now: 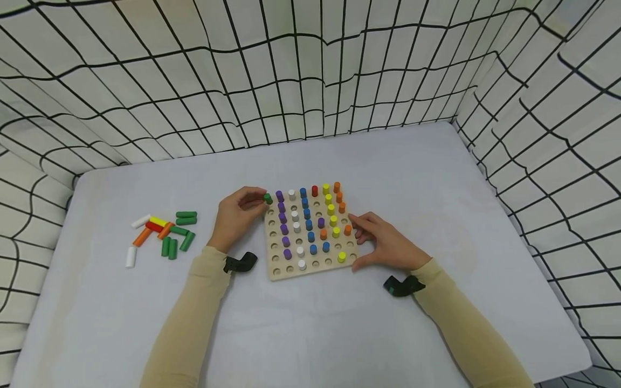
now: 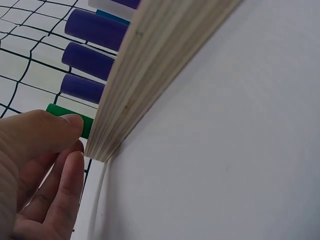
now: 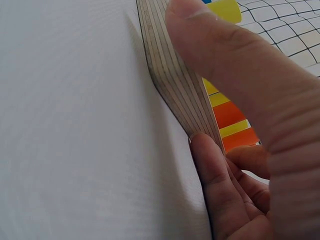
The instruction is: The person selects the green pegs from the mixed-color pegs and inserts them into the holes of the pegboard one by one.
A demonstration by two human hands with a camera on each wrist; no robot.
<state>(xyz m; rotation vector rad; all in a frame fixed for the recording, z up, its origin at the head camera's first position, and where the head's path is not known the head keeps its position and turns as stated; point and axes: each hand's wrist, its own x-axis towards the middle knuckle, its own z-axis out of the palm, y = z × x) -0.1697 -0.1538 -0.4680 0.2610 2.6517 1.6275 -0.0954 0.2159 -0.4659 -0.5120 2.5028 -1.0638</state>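
Note:
A square wooden pegboard lies in the middle of the white table, with purple, white, blue, yellow and orange pegs standing in its holes. My left hand pinches a green peg at the board's far left corner; the left wrist view shows the green peg under my thumb beside the plywood edge. My right hand holds the board's right edge, thumb against the near right side. In the right wrist view the thumb lies on the board edge.
A loose pile of pegs, green, white, orange, red and yellow, lies on the table to the left. Grid-patterned cloth walls enclose the table on three sides. The table's front edge runs near my forearms.

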